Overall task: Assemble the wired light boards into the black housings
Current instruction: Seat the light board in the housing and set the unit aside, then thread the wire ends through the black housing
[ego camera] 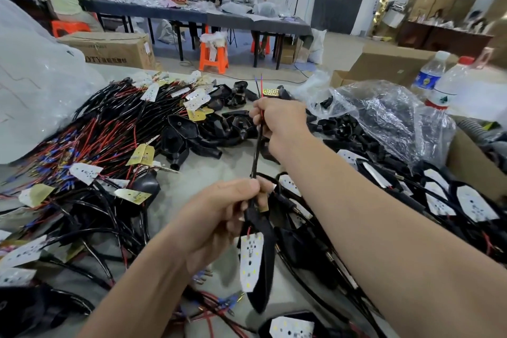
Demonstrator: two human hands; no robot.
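Above the bench, you are threading: left hand gripping black housing, right hand pinching wire taut; next, likely, drawing light board inside.

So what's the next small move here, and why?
Probably the right hand draws the wire up through the black housing, since the light board sits askew, not yet seated in it, and the left hand grips the housing's neck.
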